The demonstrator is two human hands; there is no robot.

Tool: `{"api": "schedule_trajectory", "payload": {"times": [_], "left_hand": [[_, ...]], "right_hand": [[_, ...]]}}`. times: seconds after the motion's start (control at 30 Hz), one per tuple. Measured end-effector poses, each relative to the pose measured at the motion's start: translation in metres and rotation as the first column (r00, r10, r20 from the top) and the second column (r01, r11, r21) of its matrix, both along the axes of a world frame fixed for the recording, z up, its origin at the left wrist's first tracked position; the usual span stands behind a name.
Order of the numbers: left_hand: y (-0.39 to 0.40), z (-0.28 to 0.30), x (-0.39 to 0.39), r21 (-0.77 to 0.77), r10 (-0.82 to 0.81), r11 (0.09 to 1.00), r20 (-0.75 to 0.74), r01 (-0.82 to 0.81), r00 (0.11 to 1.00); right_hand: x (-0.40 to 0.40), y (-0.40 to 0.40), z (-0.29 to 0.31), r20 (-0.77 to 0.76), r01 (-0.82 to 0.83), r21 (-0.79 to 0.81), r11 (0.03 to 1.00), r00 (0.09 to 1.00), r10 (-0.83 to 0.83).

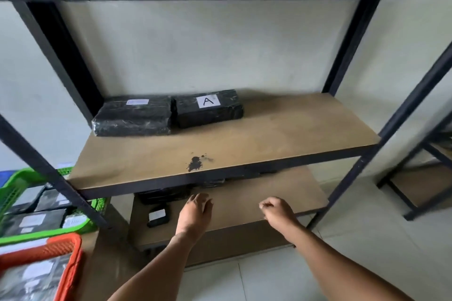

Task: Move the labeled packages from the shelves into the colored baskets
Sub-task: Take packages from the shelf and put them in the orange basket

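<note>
Here your left hand (195, 208) reaches forward with loose, nearly straight fingers holding nothing, while your right hand (276, 209) is curled shut on nothing, both in front of the lower shelf (281, 193). On the upper shelf (244, 139) two black packages lie flat and touching at the back left, long axes running left to right: the "A" package (208, 110), its letter upright toward you, and the left package (133, 117). At far left sit the green basket (14, 181) and orange basket (61, 249), both holding packages.
</note>
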State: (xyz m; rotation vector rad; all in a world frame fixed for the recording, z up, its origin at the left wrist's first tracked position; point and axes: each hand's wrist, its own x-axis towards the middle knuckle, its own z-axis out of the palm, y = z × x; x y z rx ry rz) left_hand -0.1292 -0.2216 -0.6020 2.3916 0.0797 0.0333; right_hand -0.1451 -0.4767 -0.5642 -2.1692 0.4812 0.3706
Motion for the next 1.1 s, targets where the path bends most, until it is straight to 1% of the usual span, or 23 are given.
{"api": "schedule_trajectory", "payload": {"times": [0.07,0.2,0.27,0.33,0.4,0.47,0.5,0.57,0.63,0.73,0.83,0.93,1.0,1.1], "left_hand": [[-0.010,-0.020,0.015,-0.018,0.047,0.999,-0.001,-0.047,0.999],[-0.021,-0.072,0.051,-0.014,0.121,0.993,0.041,-0.120,0.992],[-0.024,-0.108,0.074,-0.019,0.152,0.988,0.107,-0.151,0.982],[-0.028,-0.147,0.094,0.009,0.168,0.985,0.190,-0.173,0.967],[-0.028,-0.183,0.108,0.065,0.171,0.978,0.278,-0.196,0.945],[-0.027,-0.215,0.121,0.076,0.156,0.978,0.368,-0.196,0.917],[-0.025,-0.236,0.121,0.096,0.155,0.972,0.428,-0.215,0.890],[-0.019,-0.251,0.134,0.117,0.147,0.966,0.480,-0.230,0.865],[-0.018,-0.273,0.135,0.122,0.164,0.955,0.547,-0.272,0.821],[-0.015,-0.284,0.146,0.094,0.188,0.942,0.643,-0.321,0.742],[-0.016,-0.287,0.145,0.089,0.214,0.924,0.685,-0.371,0.696],[-0.015,-0.289,0.148,0.051,0.283,0.905,0.668,-0.422,0.688],[-0.016,-0.288,0.147,-0.001,0.340,0.897,0.641,-0.443,0.688],[-0.016,-0.284,0.147,-0.110,0.434,0.880,0.582,-0.462,0.688]], "right_hand": [[0.020,-0.008,-0.015,0.027,0.027,0.019,0.999,0.999,-0.027],[0.062,-0.017,-0.074,0.081,0.015,0.034,0.999,0.997,-0.017],[0.086,-0.015,-0.113,0.122,0.019,0.051,0.999,0.992,-0.025],[0.109,-0.007,-0.151,0.183,0.028,0.073,0.997,0.982,-0.041],[0.129,0.007,-0.184,0.235,-0.021,0.056,0.998,0.972,0.007],[0.152,0.022,-0.212,0.304,-0.069,0.062,0.996,0.952,0.047],[0.165,0.031,-0.238,0.341,-0.090,0.069,0.994,0.938,0.061],[0.191,0.044,-0.253,0.388,-0.084,0.106,0.991,0.921,0.036],[0.194,0.063,-0.267,0.412,-0.072,0.148,0.986,0.911,0.005],[0.207,0.083,-0.279,0.374,-0.024,0.154,0.988,0.927,-0.035],[0.214,0.103,-0.286,0.344,0.045,0.137,0.990,0.935,-0.090],[0.218,0.114,-0.287,0.317,0.077,0.132,0.988,0.941,-0.116],[0.219,0.115,-0.290,0.351,0.084,0.145,0.986,0.927,-0.130],[0.214,0.109,-0.296,0.389,0.048,0.204,0.978,0.913,-0.126]]}}
